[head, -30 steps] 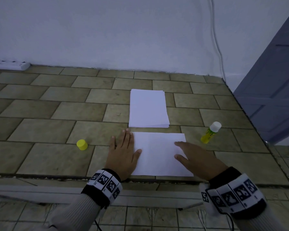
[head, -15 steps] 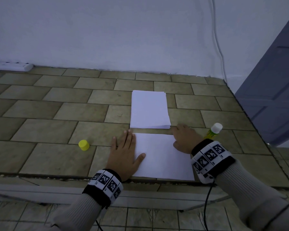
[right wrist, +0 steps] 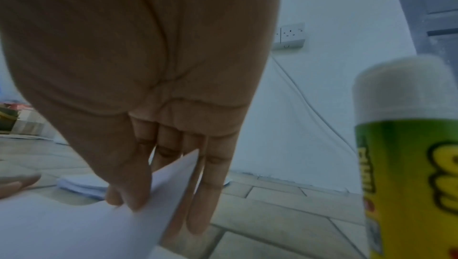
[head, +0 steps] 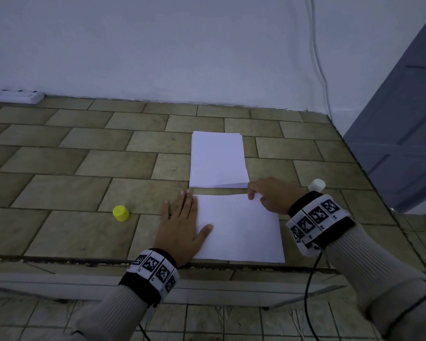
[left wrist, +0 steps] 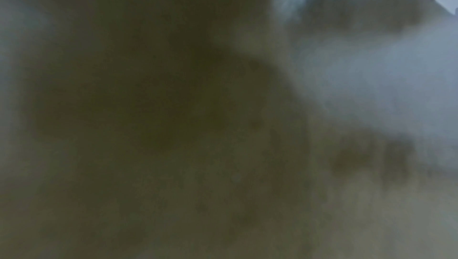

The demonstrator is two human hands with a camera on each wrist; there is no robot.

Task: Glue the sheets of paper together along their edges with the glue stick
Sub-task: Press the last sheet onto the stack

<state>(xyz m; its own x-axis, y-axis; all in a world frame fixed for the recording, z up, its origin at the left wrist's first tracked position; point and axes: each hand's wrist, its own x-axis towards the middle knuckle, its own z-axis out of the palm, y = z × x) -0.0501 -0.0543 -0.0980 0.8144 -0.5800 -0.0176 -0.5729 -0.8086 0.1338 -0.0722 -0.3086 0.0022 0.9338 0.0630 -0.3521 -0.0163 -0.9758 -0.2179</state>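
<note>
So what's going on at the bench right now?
A person is at work on a sheet of paper on the tiled surface. The left hand lies flat on the sheet's left edge, pinning it. The right hand pinches the far right corner and lifts it. The glue stick stands uncapped beside the right wrist, untouched; its yellow cap sits off to the left. A stack of paper waits just beyond.

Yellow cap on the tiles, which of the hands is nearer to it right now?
Left. The left hand lies flat just right of the yellow cap, on the near sheet's left edge. The right hand pinches that sheet's far right corner, further away.
</note>
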